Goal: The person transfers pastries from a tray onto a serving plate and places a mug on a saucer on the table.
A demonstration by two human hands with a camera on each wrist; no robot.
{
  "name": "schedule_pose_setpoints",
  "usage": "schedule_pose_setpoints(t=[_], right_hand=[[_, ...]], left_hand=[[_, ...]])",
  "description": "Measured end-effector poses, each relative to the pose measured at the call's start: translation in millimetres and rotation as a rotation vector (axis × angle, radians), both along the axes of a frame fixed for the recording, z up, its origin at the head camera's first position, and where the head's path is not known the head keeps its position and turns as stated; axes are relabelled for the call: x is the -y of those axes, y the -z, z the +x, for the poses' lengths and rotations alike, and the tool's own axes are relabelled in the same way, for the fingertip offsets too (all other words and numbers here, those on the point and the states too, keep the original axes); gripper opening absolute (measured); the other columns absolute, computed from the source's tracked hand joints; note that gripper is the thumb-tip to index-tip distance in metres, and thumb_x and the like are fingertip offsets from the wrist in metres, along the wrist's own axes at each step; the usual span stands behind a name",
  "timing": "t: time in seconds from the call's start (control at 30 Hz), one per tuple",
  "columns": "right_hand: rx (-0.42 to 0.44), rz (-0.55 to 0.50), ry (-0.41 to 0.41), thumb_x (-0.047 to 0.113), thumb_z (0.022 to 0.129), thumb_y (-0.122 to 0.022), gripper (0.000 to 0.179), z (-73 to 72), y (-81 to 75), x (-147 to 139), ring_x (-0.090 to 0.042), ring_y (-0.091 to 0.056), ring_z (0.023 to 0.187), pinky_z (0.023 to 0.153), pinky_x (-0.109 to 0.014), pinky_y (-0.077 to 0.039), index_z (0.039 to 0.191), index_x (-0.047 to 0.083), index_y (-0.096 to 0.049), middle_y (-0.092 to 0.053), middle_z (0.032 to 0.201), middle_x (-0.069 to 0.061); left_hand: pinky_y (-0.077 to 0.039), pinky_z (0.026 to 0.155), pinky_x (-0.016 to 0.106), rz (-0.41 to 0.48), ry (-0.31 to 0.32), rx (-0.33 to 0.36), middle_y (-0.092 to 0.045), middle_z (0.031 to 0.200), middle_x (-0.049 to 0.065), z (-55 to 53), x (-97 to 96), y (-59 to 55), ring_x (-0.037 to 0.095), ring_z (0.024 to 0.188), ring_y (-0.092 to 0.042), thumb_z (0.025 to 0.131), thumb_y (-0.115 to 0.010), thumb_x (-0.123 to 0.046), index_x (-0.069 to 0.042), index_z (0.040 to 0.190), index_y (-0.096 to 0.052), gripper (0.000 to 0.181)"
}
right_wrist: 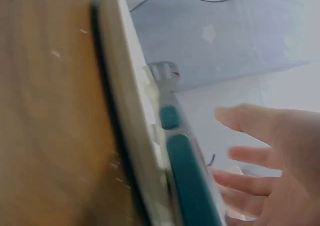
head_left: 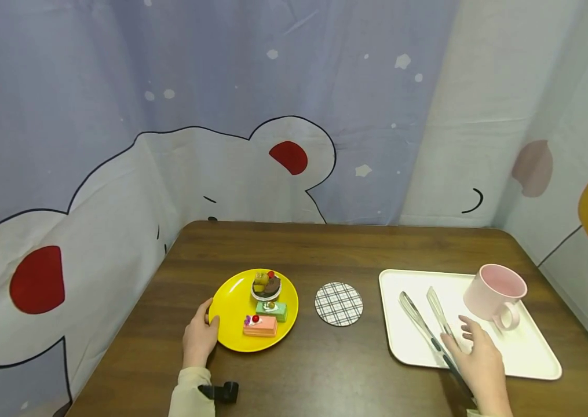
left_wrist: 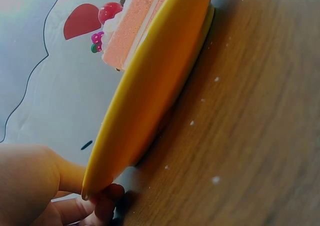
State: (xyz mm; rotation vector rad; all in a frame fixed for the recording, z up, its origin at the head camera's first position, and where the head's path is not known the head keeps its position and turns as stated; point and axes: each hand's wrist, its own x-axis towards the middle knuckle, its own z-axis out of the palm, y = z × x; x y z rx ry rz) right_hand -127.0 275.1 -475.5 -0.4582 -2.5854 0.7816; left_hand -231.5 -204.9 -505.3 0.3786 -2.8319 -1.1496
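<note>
My left hand (head_left: 200, 339) grips the left rim of a yellow plate (head_left: 230, 315), with the thumb on top and fingers underneath, as the left wrist view shows. On the plate are a pink cake slice (head_left: 260, 328), a green cake slice (head_left: 276, 311) and a small chocolate tart (head_left: 267, 287). My right hand (head_left: 478, 362) hovers above the near edge of a white tray (head_left: 525, 362), its fingers spread and holding nothing. Close to it lie two slim metal utensils, one dark-handled (head_left: 421, 324) and one beside it (head_left: 438, 310); their exact kind is unclear. The right wrist view shows a teal handle (right_wrist: 187, 181).
A pink mug (head_left: 490, 289) stands on the tray's right part, its handle toward me. Between plate and tray lies a round checked coaster (head_left: 339, 304). The wooden table (head_left: 325, 376) meets a printed curtain (head_left: 356, 116) at the back.
</note>
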Motion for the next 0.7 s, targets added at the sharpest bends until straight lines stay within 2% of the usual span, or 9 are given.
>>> schedule_pose_setpoints(t=[0.07,0.13,0.2,0.27,0.33,0.43,0.5,0.7], right_hand=[[-0.043,-0.042,0.069,0.021,0.079,-0.064,0.054,0.5,-4.6,-4.1,-0.037,-0.055,0.098,0.074,-0.036,-0.043,0.125,0.004,-0.044,-0.056,0.111,-0.023],[-0.089,-0.083,0.133,0.018,0.079,-0.063,0.058,1.7,-9.1,-10.9,-0.034,-0.053,0.099,0.071,-0.024,-0.039,0.131,0.007,-0.039,-0.055,0.114,-0.021],[-0.113,-0.114,0.195,0.017,0.080,-0.062,0.062,3.0,-13.6,-19.0,-0.033,-0.049,0.101,0.068,-0.019,-0.033,0.135,0.010,-0.035,-0.052,0.118,-0.019],[-0.131,-0.146,0.230,0.017,0.081,-0.059,0.065,4.5,-17.2,-28.4,-0.034,-0.045,0.104,0.071,-0.025,-0.032,0.138,0.011,-0.029,-0.046,0.122,-0.021],[-0.142,-0.173,0.252,0.019,0.082,-0.058,0.067,5.3,-20.2,-38.1,-0.036,-0.041,0.110,0.077,-0.036,-0.034,0.140,0.011,-0.025,-0.041,0.127,-0.022],[-0.122,-0.200,0.260,0.022,0.083,-0.056,0.071,5.4,-23.0,-51.5,-0.042,-0.035,0.117,0.086,-0.055,-0.029,0.142,0.010,-0.019,-0.033,0.134,-0.025],[-0.094,-0.214,0.257,0.024,0.084,-0.055,0.073,4.2,-23.6,-59.1,-0.046,-0.031,0.121,0.091,-0.058,-0.025,0.143,0.009,-0.015,-0.029,0.136,-0.025],[0.047,-0.223,0.214,0.033,0.087,-0.048,0.075,-0.5,-19.1,-72.9,-0.049,-0.031,0.121,0.092,-0.059,-0.025,0.142,0.001,-0.008,-0.027,0.140,-0.027]], left_hand=[[-0.036,0.066,0.031,0.003,0.000,0.000,-0.057,0.092,0.014,0.0,-0.3,0.3,0.021,0.073,-0.049,0.090,-0.047,-0.018,-0.010,0.135,-0.036,0.047],[-0.037,0.066,0.032,0.008,0.000,0.000,-0.057,0.093,0.014,-0.1,-0.6,0.5,0.022,0.074,-0.049,0.090,-0.047,-0.018,-0.009,0.135,-0.036,0.047],[-0.038,0.067,0.032,0.014,-0.001,0.002,-0.057,0.094,0.015,-0.1,-1.0,0.4,0.022,0.074,-0.049,0.090,-0.047,-0.017,-0.009,0.135,-0.036,0.047],[-0.038,0.068,0.033,0.016,-0.002,0.003,-0.056,0.094,0.015,-0.2,-1.5,0.0,0.022,0.075,-0.049,0.091,-0.046,-0.018,-0.009,0.135,-0.036,0.046],[-0.038,0.068,0.033,0.015,-0.002,0.000,-0.056,0.093,0.015,-0.4,-1.6,0.0,0.022,0.074,-0.049,0.090,-0.047,-0.017,-0.009,0.135,-0.036,0.047],[-0.038,0.068,0.033,0.012,-0.002,-0.003,-0.056,0.092,0.015,-0.7,-1.5,0.5,0.022,0.074,-0.049,0.090,-0.047,-0.017,-0.009,0.135,-0.036,0.047],[-0.038,0.068,0.033,0.011,-0.003,-0.003,-0.056,0.093,0.014,-1.0,-1.1,1.2,0.022,0.074,-0.049,0.090,-0.047,-0.018,-0.009,0.135,-0.036,0.047],[-0.039,0.070,0.036,0.009,-0.003,0.005,-0.057,0.096,0.016,-1.2,-0.3,3.3,0.023,0.076,-0.049,0.090,-0.046,-0.018,-0.010,0.135,-0.035,0.047]])
